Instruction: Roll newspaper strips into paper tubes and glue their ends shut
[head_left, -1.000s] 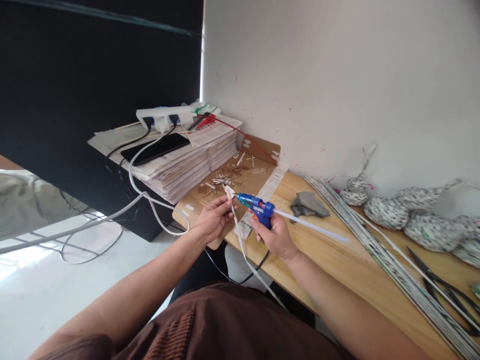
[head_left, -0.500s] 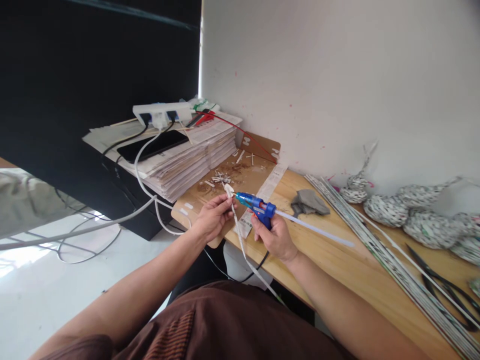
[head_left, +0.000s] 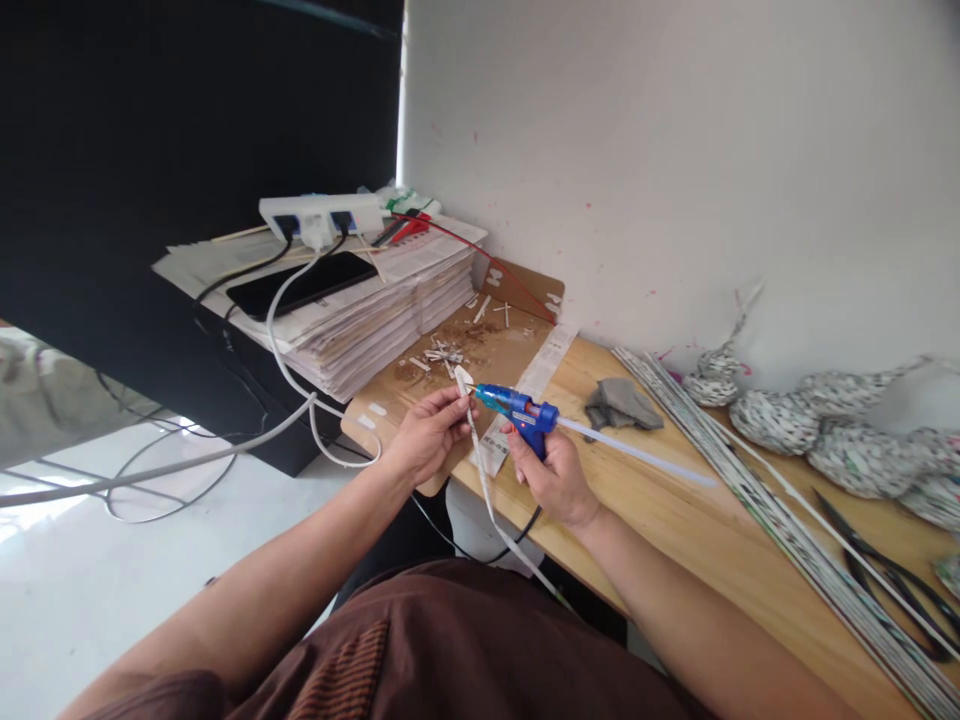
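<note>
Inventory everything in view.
Table: 1, tan, right
Wall: 1, pale, behind
Panel: 1, black, left
Paper stack: 1, whitish, left
Power strip: 1, white, on paper stack
Phone: 1, black, on paper stack
Cables: several, mixed, left
Cardboard: 1, brown, on table
Scraps: several, white, on cardboard
Cloth: 1, grey, on table
Printed strip: 1, whitish, centre
Rods: several, whitish, right
Woven pieces: several, whitish, right
Scissors: 1, black, right
Glue gun: 1, blue, centre
Glue stick: 1, pale, in glue gun
Paper strip: 1, white, centre
Left hand: 1, on paper strip
Right hand: 1, on glue gun

Craft workshop: glue gun (head_left: 532, 412), paper rods (head_left: 765, 516), scissors (head_left: 866, 549).
</note>
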